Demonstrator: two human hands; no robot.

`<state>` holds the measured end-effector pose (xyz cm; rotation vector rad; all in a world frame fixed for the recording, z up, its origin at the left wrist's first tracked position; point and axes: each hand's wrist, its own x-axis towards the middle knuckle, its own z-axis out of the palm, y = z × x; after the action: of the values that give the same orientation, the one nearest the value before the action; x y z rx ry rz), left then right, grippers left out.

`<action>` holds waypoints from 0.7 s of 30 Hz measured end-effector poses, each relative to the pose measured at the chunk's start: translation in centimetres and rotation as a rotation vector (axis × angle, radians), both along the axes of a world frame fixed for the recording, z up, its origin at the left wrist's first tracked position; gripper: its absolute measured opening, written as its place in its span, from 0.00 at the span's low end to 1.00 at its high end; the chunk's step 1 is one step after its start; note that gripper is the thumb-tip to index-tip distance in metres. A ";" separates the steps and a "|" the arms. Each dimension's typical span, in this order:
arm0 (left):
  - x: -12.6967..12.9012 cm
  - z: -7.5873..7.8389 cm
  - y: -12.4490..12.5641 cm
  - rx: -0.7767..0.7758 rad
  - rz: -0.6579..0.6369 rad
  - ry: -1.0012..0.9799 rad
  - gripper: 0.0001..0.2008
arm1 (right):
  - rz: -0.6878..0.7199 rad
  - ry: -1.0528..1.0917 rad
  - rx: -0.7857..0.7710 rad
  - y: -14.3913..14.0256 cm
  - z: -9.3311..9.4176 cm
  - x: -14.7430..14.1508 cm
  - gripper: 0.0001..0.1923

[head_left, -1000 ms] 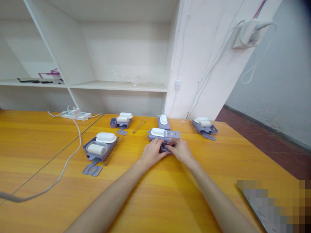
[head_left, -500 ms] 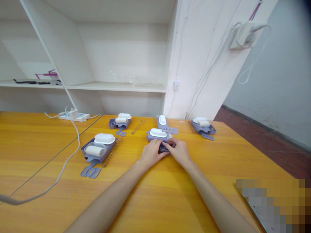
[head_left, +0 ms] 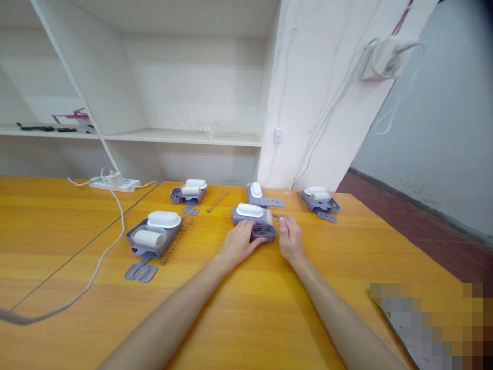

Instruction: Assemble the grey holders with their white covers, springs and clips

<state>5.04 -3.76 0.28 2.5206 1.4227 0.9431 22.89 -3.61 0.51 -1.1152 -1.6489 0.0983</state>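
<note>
A small grey-purple box (head_left: 270, 237) with an open top stands on the table, a dark coil inside it. My left hand (head_left: 239, 241) grips its left side, thumb along the front and fingers behind. Just right of the box is my right hand (head_left: 290, 239), its thumb raised and index finger stretched left toward a clear, lumpy piece (head_left: 268, 216); whether they touch is unclear. No object shows in the right hand. Behind the small box lies a larger grey-purple case (head_left: 241, 220) carrying a white oval part (head_left: 250, 209).
Similar cases sit at left (head_left: 133, 226), back left (head_left: 196, 198), back centre (head_left: 250, 198) and back right (head_left: 323, 204). Flat grey slotted pieces (head_left: 140, 272) and a metal spring (head_left: 175, 241) lie beside the left one. A power strip (head_left: 129, 185) and white cable (head_left: 111, 241) cross the left.
My right hand has drawn away from the small box to its right side, uncovering the box's interior. My left hand stays on the box. A flat slotted piece behind has shifted slightly.
</note>
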 end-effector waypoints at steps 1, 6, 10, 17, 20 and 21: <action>0.0 -0.1 0.1 0.004 0.001 -0.008 0.20 | -0.002 0.014 0.000 0.0 -0.1 0.1 0.19; 0.0 -0.4 0.2 0.028 0.020 -0.086 0.21 | -0.005 0.065 -0.014 0.2 -0.4 0.1 0.20; -0.1 -0.2 0.0 0.019 0.033 -0.161 0.21 | -0.032 0.093 -0.071 0.5 -0.8 0.3 0.22; 0.0 -0.1 -0.1 0.011 0.054 -0.181 0.21 | -0.045 0.114 -0.134 1.0 -1.3 0.6 0.23; 0.0 0.0 -0.1 0.011 0.055 -0.184 0.21 | -0.032 0.102 -0.136 1.0 -1.4 0.5 0.23; 0.0 0.0 -0.1 0.011 0.057 -0.185 0.21 | -0.027 0.101 -0.137 1.0 -1.4 0.5 0.23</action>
<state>5.06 -3.88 0.31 2.3392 1.4436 1.1628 23.38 -2.61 -0.85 -1.2161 -1.5553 0.2491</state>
